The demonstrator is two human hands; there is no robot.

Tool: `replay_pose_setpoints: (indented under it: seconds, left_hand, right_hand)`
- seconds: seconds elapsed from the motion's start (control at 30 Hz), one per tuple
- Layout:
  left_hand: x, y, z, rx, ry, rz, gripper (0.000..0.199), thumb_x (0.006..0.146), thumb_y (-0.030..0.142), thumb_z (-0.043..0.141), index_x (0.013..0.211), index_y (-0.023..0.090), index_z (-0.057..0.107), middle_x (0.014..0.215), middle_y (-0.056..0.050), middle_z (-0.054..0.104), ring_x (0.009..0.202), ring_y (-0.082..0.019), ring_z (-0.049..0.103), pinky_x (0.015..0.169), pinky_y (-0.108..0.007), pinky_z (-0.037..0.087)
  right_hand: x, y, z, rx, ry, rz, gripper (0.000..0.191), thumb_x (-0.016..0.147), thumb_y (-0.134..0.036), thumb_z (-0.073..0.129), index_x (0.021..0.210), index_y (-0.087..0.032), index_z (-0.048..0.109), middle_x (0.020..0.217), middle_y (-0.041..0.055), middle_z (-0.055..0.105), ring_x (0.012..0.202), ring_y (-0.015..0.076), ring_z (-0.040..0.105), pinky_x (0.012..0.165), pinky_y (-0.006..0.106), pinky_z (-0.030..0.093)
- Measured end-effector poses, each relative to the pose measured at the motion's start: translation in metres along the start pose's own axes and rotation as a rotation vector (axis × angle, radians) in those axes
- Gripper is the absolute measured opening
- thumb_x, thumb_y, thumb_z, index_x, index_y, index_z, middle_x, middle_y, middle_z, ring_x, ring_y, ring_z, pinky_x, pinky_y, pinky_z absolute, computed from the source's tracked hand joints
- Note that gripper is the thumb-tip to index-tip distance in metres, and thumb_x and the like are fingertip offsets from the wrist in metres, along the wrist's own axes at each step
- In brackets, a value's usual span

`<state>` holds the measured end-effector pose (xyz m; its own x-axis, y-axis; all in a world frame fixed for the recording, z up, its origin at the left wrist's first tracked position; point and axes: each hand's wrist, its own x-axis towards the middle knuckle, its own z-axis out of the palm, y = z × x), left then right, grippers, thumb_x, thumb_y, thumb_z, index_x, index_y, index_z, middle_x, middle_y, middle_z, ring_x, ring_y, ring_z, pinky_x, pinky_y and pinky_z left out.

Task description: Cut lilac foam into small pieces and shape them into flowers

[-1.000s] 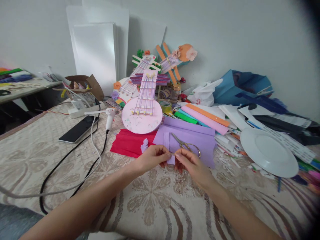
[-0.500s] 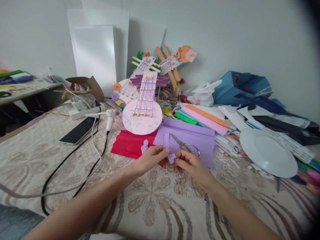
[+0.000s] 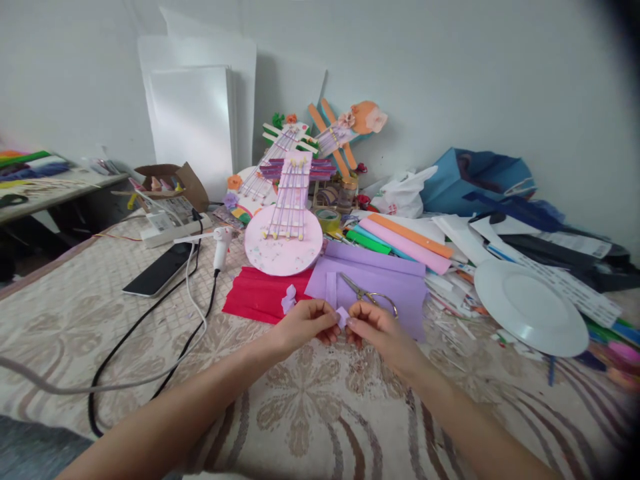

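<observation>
A small piece of purple crepe paper (image 3: 342, 317) is pinched between my two hands, just in front of the larger sheets. My left hand (image 3: 311, 323) closes on its left side, and my right hand (image 3: 371, 323) has the right side between thumb and fingers. Beyond them lies a purple crepe sheet (image 3: 407, 283), with gold-handled scissors (image 3: 369, 294) and a narrow purple strip (image 3: 331, 288) on it. Red crepe paper (image 3: 253, 295) spreads to the left, bearing small cut purple petals (image 3: 289, 300). Behind stands a pink craft guitar (image 3: 283, 243) with purple strings.
On the left are a white glue gun (image 3: 221, 250), a phone (image 3: 159, 270), looping cables and a power strip (image 3: 176, 231). A white plate (image 3: 530, 307) rests among paper scraps at right. Rolled coloured paper (image 3: 405, 243) and a blue bag (image 3: 477, 183) sit further back.
My hands have drawn slightly closer together around the small purple piece, and my left fingers have shifted onto its edge. The view has tilted a little.
</observation>
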<state>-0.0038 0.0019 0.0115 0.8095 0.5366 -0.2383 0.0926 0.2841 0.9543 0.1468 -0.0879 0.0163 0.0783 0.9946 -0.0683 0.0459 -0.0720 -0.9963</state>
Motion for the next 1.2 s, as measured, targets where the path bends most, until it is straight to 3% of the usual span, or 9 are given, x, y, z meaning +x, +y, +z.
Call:
replay_pose_setpoints:
  seconds: [0.1,0.27,0.33,0.5,0.73,0.83,0.93,1.03,1.2]
  left_hand:
    - [-0.001,0.001,0.002,0.036,0.005,0.008,0.036,0.075,0.048,0.054,0.072,0.013,0.053,0.063,-0.003,0.061,0.059,-0.011,0.057,0.058,-0.025,0.044]
    - [-0.001,0.0,0.001,0.032,0.002,0.025,0.03,0.067,0.039,0.066,0.071,0.013,0.052,0.059,0.0,0.059,0.054,-0.009,0.055,0.056,-0.022,0.042]
    - [0.0,-0.001,0.0,-0.005,0.022,0.012,0.029,0.067,0.038,0.067,0.07,0.013,0.051,0.058,0.0,0.058,0.053,-0.008,0.055,0.055,-0.022,0.042]
    - [-0.001,0.002,0.001,-0.019,0.06,0.03,0.03,0.067,0.038,0.066,0.07,0.013,0.05,0.057,0.0,0.058,0.051,-0.008,0.054,0.053,-0.022,0.041]
    - [-0.002,0.005,0.002,0.004,0.075,0.029,0.029,0.07,0.039,0.063,0.069,0.013,0.049,0.058,0.0,0.057,0.051,-0.008,0.053,0.053,-0.022,0.041]
    - [-0.003,0.006,0.003,0.002,0.1,0.047,0.029,0.072,0.04,0.061,0.07,0.013,0.049,0.059,0.0,0.057,0.052,-0.008,0.053,0.053,-0.022,0.04]
    - [-0.003,0.008,0.003,-0.022,0.124,0.062,0.029,0.072,0.039,0.062,0.071,0.013,0.049,0.061,0.0,0.058,0.052,-0.007,0.053,0.053,-0.021,0.039]
    - [-0.001,0.007,0.001,-0.068,0.138,0.069,0.028,0.071,0.037,0.064,0.073,0.014,0.048,0.063,0.0,0.058,0.055,-0.007,0.054,0.055,-0.021,0.041]
    - [0.001,0.004,-0.001,-0.119,0.154,0.106,0.025,0.073,0.035,0.062,0.073,0.014,0.049,0.064,0.0,0.059,0.057,-0.008,0.055,0.059,-0.022,0.042]
  right_hand:
    - [0.0,0.001,0.001,-0.022,-0.004,-0.004,0.016,0.08,-0.029,0.054,0.07,-0.018,0.052,0.057,-0.0039,0.052,0.053,0.0102,0.049,0.05,0.022,0.038]
    - [0.0,-0.004,-0.005,-0.108,-0.051,-0.014,0.023,0.084,-0.037,0.048,0.072,-0.018,0.053,0.059,-0.0028,0.054,0.053,0.0114,0.052,0.05,0.023,0.04]
    - [0.003,-0.004,-0.015,-0.244,0.042,-0.067,0.027,0.085,-0.041,0.043,0.076,-0.018,0.054,0.062,-0.0015,0.055,0.054,0.0127,0.053,0.05,0.024,0.041]
    - [0.013,0.014,-0.048,-0.946,0.404,-0.214,0.017,0.073,-0.034,0.06,0.08,-0.019,0.055,0.076,0.0032,0.059,0.066,0.0176,0.054,0.061,0.029,0.041]
    - [0.019,0.034,-0.057,-1.129,0.39,-0.102,0.022,0.073,-0.031,0.057,0.09,-0.017,0.053,0.071,0.0024,0.058,0.061,0.0183,0.054,0.054,0.027,0.036]
    - [0.016,0.025,-0.055,-1.065,0.426,-0.131,0.023,0.075,-0.031,0.056,0.093,-0.018,0.052,0.071,0.002,0.058,0.06,0.0178,0.054,0.055,0.028,0.038]
    - [0.011,0.012,-0.048,-0.714,0.442,-0.201,0.027,0.077,-0.034,0.055,0.098,-0.018,0.049,0.079,0.0037,0.058,0.067,0.017,0.055,0.058,0.028,0.042]
    - [0.005,0.003,-0.033,-0.334,0.283,-0.159,0.026,0.082,-0.04,0.049,0.097,-0.019,0.049,0.079,0.0025,0.055,0.065,0.0145,0.053,0.056,0.026,0.041]
    - [-0.006,0.001,-0.004,-0.108,0.044,-0.081,0.037,0.081,-0.054,0.047,0.093,-0.018,0.048,0.064,-0.0031,0.044,0.052,0.0101,0.037,0.046,0.022,0.031]
